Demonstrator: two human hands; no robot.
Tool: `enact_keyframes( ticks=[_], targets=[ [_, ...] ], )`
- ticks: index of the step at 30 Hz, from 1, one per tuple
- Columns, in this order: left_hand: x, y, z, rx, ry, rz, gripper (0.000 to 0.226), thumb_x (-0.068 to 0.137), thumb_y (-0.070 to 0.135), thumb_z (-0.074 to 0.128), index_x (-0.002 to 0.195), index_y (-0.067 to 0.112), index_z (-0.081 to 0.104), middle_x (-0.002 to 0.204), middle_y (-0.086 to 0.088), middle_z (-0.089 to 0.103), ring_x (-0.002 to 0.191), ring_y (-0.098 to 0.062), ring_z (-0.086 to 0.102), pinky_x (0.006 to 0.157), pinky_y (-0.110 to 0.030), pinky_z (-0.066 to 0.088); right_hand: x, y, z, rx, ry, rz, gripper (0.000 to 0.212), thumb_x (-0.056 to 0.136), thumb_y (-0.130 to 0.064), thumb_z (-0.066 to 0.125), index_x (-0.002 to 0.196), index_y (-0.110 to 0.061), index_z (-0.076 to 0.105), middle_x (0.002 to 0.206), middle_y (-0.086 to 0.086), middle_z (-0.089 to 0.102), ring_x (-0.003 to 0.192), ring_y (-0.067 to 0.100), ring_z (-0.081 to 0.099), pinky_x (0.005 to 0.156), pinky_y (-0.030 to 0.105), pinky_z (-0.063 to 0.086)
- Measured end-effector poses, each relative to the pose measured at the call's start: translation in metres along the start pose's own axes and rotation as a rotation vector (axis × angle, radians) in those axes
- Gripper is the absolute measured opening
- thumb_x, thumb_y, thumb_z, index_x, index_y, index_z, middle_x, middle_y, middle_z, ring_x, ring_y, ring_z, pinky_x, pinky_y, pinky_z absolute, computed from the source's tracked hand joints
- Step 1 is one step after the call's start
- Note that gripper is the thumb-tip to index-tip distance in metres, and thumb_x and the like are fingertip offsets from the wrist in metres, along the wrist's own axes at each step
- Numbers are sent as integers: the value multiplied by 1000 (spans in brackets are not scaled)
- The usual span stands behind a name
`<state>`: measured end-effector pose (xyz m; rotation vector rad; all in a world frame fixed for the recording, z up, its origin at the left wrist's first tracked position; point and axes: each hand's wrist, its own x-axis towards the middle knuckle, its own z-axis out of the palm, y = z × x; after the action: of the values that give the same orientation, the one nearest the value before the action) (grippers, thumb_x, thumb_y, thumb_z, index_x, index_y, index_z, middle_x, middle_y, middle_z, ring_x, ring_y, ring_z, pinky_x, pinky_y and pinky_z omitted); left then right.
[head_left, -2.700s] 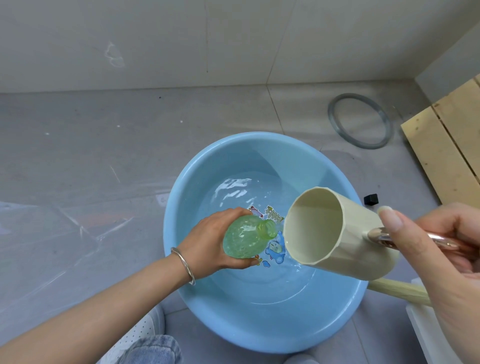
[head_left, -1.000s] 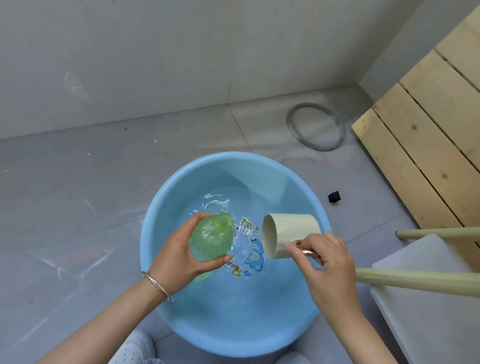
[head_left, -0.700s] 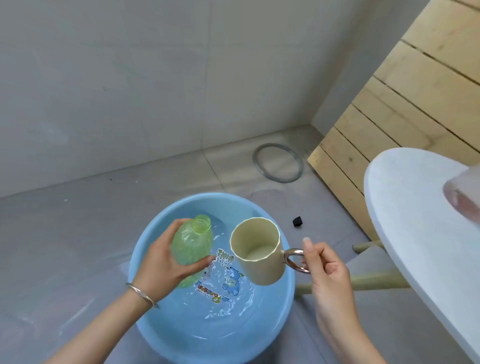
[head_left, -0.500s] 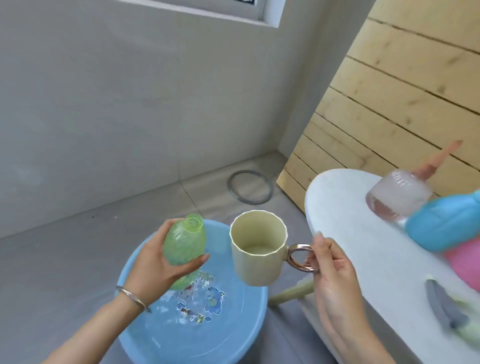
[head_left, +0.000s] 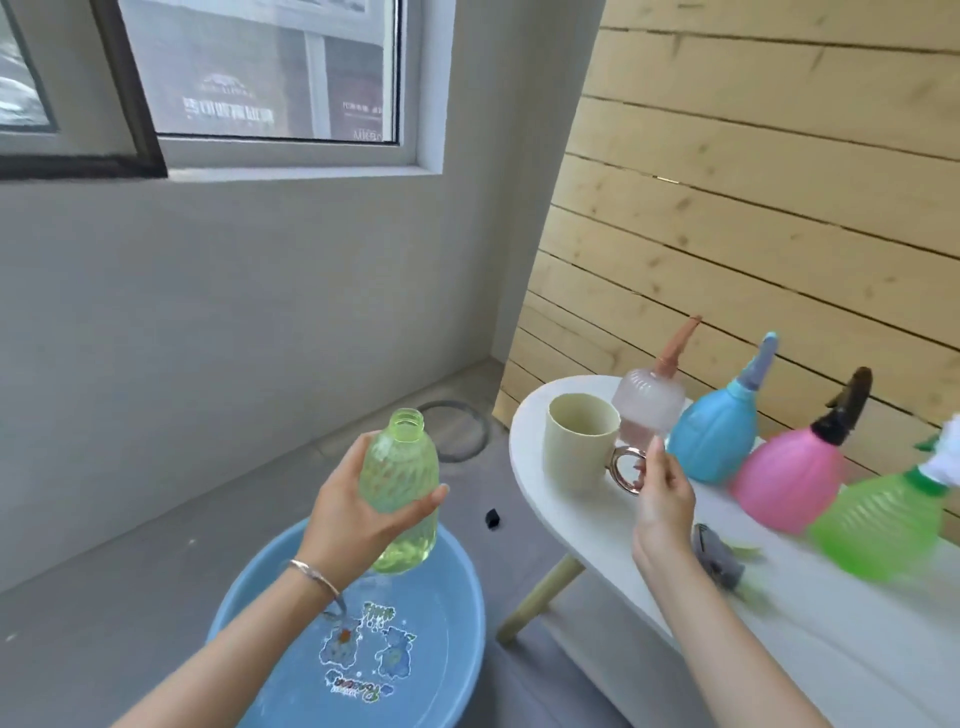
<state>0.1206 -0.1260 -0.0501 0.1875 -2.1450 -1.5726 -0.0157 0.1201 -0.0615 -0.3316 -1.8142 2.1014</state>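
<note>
My left hand (head_left: 353, 514) grips a clear green bottle (head_left: 400, 483) round its body. The bottle is upright, has no cap and holds liquid. It hangs above the far rim of a blue basin (head_left: 467, 597) of water on the floor. A cream mug (head_left: 576, 447) with a shiny ring handle stands upright near the left end of the white table (head_left: 571, 525). My right hand (head_left: 665, 499) pinches that handle from the right.
Behind the mug stand three spray bottles, pale pink (head_left: 647, 405), blue (head_left: 714, 441) and pink (head_left: 789, 478), with a green one (head_left: 883, 525) at the right. A grey spray head (head_left: 719, 556) lies on the table. A ring (head_left: 457, 431) and a small black piece (head_left: 493, 518) lie on the floor.
Both hands rose out of the basin. The bottle went from tilted to upright. My right hand carried the mug to the right and set it on the white table.
</note>
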Motion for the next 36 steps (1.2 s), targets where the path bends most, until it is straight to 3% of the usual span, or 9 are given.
enact_keyframes(
  ticks=[8,13,16,19,25,27,30,32,36],
  targets=[
    [3,28,26,21,-26,43,60,52,56,81,102,32,56,93,22,66,90,2,63,74,-3,43,3,18,-7,-9,87,116,33,99,-32,47,69,-17,51,72,-4,54,67,7,46,58,8,36],
    [-1,48,46,13,-45,67,56,58,52,85,101,33,55,95,26,64,90,5,61,72,0,40,0,9,-19,-85,2,131,22,99,-28,46,99,-10,58,90,1,60,82,12,54,63,10,41],
    [-6,57,63,-13,-74,67,59,54,53,82,103,33,55,95,19,67,92,4,61,75,-2,42,4,-5,-48,-277,-52,-39,10,93,-20,57,99,-13,59,97,0,61,95,18,57,77,23,38],
    [-10,68,86,-40,-136,73,60,54,53,81,105,31,57,97,13,68,93,0,63,80,-9,46,15,-17,-100,-579,-110,-223,9,88,-15,60,97,-14,60,99,1,63,95,20,57,78,27,39],
    [-24,76,137,-17,-233,44,87,54,59,83,124,20,51,117,9,62,111,-8,57,96,-21,44,24,-14,-172,-1058,-400,-72,39,82,-32,71,116,-16,62,113,-3,59,96,13,54,82,25,41],
    [-31,84,151,-30,-236,28,71,64,38,85,122,24,47,111,20,54,103,3,53,87,-7,36,24,-13,-175,-1081,-443,-86,39,81,-34,72,116,-19,64,114,-1,62,97,15,58,83,27,44],
    [-37,89,169,-52,-255,11,78,67,32,84,133,22,43,114,19,49,111,-2,46,90,-12,32,22,-9,-174,-1051,-420,-123,36,80,-32,73,114,-20,67,111,1,65,92,16,60,81,29,45],
    [-39,89,179,-64,-275,18,64,65,35,85,119,31,49,110,18,58,109,-5,55,89,-13,37,22,-7,-174,-1042,-403,-139,35,79,-31,74,112,-19,68,106,0,67,88,16,59,79,28,45],
    [-42,91,198,-94,-300,35,54,67,24,86,94,45,44,96,27,56,89,20,55,72,4,36,27,-27,-180,-798,-258,-174,27,81,-25,74,104,-12,69,87,-1,65,79,16,58,66,18,41]
  ],
)
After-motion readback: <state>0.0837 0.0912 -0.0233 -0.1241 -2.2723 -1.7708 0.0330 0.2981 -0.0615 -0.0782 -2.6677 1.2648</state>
